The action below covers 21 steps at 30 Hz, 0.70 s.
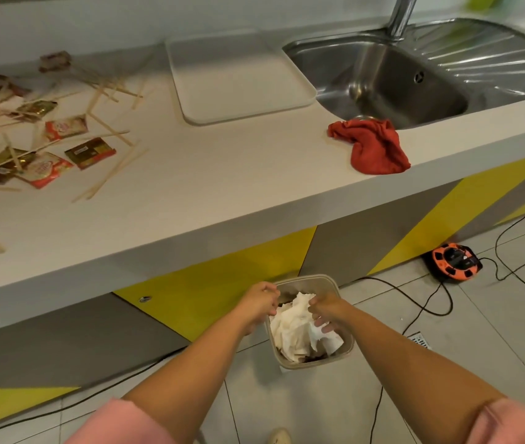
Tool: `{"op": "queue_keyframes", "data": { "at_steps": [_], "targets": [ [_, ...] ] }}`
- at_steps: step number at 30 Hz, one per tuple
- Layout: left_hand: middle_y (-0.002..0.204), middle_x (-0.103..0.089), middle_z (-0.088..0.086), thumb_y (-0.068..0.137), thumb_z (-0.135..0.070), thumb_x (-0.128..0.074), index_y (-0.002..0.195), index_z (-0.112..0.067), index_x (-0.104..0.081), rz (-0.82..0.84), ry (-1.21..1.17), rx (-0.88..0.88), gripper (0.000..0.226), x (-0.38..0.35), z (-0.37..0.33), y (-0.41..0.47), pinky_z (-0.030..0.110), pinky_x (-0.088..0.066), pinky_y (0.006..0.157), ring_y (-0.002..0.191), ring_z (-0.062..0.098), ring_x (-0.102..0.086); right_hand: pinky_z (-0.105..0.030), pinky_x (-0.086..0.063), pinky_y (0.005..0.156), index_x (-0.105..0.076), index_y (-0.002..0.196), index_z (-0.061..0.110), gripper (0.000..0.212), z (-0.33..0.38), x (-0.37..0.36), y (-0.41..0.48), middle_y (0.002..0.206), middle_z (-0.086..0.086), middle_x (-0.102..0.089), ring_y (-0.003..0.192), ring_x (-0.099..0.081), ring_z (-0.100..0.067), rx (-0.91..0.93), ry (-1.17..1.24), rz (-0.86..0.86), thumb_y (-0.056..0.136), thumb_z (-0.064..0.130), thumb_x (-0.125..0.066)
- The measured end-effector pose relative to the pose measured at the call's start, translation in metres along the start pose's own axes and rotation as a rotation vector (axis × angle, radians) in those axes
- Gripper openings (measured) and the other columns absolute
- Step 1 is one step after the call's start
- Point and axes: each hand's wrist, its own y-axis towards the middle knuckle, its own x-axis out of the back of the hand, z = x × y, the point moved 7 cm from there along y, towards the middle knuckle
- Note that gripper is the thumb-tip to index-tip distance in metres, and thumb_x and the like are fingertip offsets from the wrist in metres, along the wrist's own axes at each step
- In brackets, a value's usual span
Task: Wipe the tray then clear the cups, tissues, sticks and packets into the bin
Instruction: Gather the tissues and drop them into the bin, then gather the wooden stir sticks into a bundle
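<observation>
A beige bin (347,350) stands on the floor below the counter, filled with crumpled white tissues (293,334). My left hand (259,302) hovers over the bin's left rim with its fingers curled and nothing visible in it. My right hand (327,312) is above the bin, its loosely bent fingers touching the top of the tissues. On the counter, the white tray (238,78) lies bare beside the sink. Wooden sticks (110,174) and sachet packets (89,152) are scattered over the counter's left part. No cups are in view.
A red cloth (373,145) lies crumpled at the counter's front edge by the steel sink (383,81). On the tiled floor sit an orange and black device (452,261) and black cables (428,302). A floor drain (420,340) is right of the bin.
</observation>
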Motion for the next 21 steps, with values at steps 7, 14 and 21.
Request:
{"op": "queue_keyframes", "data": {
  "at_steps": [7, 14, 21],
  "targets": [
    [0.078, -0.053, -0.003, 0.097, -0.013, -0.041, 0.098, -0.018, -0.050, 0.029, 0.218, -0.143, 0.011, 0.019, -0.031, -0.026, 0.020, -0.031, 0.051, 0.058, 0.009, -0.048, -0.028, -0.055, 0.048, -0.043, 0.133, 0.007, 0.040, 0.072, -0.026, -0.045, 0.131, -0.018, -0.048, 0.067, -0.063, -0.022, 0.117, -0.571, 0.173, 0.095, 0.019, -0.045],
    [0.096, -0.055, 0.004, 0.095, -0.013, -0.040, 0.088, -0.018, -0.052, 0.098, 0.526, -0.231, 0.014, 0.058, -0.053, -0.075, 0.020, -0.038, 0.054, 0.064, 0.008, -0.053, -0.028, -0.054, 0.045, -0.038, 0.137, 0.017, 0.046, 0.145, -0.053, -0.124, 0.133, -0.021, -0.046, 0.074, -0.064, -0.029, 0.250, -0.927, 0.273, 0.094, 0.027, -0.052],
    [0.091, -0.060, 0.000, 0.094, -0.020, -0.050, 0.097, -0.015, -0.058, 0.012, 0.497, -0.407, 0.010, 0.129, -0.089, -0.132, 0.019, -0.044, 0.056, 0.065, 0.009, -0.058, -0.027, -0.054, 0.047, -0.044, 0.125, 0.007, 0.036, 0.219, -0.071, -0.194, 0.105, -0.016, -0.056, 0.071, -0.063, -0.027, 0.388, -1.023, 0.309, 0.097, 0.027, -0.050]
  ]
}}
